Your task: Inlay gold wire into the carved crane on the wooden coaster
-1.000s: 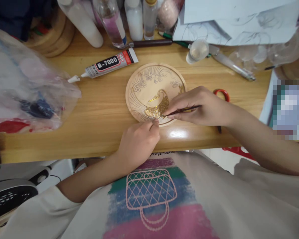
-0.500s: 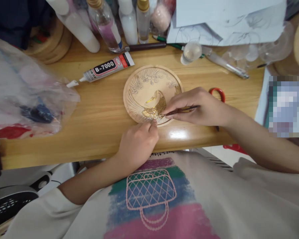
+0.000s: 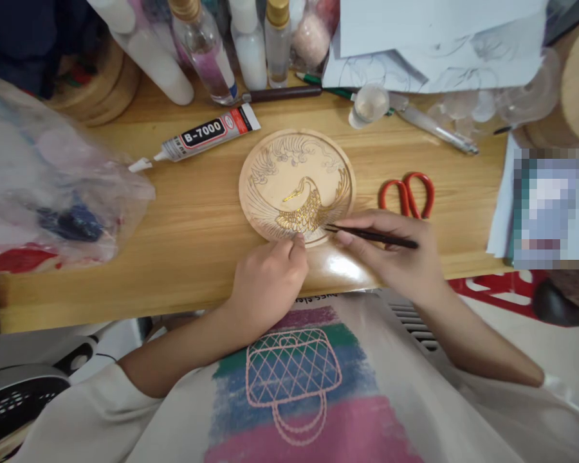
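A round wooden plate (image 3: 313,151) lies on the table, drawn with wing and cloud lines and a crane partly outlined in gold. My right hand (image 3: 400,254) pinches dark tweezers (image 3: 379,236), whose tips point left at the plate's lower right, by the gold wing. At the plate's bottom rim rests my left hand (image 3: 270,276), its fingers curled and pressed together against the edge. What those fingers pinch, if anything, is hidden. Red-handled scissors (image 3: 408,196) lie just beyond my right hand, their blades covered by it.
A B-7000 glue tube (image 3: 207,133) lies beyond the plate to the left. Several bottles (image 3: 248,54) stand at the back. Sketched papers (image 3: 376,67), a small cup (image 3: 369,104) and a pen (image 3: 434,128) sit back right. A clear plastic bag (image 3: 72,186) covers the left side.
My right hand has drawn back right and toward me with the tweezers, uncovering the scissors' handles and the plate's right side. My left hand stays in place.
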`<state>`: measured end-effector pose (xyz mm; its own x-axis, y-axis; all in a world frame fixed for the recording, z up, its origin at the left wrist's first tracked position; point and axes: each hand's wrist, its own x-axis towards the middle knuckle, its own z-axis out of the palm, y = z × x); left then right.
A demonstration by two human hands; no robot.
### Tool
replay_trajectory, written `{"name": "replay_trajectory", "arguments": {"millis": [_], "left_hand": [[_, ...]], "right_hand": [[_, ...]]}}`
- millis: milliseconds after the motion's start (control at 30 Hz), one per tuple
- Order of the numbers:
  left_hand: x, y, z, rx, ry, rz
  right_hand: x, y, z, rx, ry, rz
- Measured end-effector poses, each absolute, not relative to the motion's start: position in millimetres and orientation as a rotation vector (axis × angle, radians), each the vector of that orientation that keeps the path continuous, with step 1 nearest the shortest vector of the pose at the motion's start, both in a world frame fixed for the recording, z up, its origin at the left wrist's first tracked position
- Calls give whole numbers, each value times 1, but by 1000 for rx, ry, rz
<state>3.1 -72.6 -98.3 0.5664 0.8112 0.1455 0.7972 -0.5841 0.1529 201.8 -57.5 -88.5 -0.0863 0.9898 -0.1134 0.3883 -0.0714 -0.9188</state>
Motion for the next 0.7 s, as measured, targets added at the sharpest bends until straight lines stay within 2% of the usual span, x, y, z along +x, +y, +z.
{"name": "replay_trajectory", "arguments": {"millis": [300,700], "left_hand": [[3,-71,-94,2731,1372,297],[5,-70,-91,2694,1362,315]], "right_hand": [[160,-88,-97,-1656,-1323,946],[153,-94,-99,-1696,-1303,923]]}}
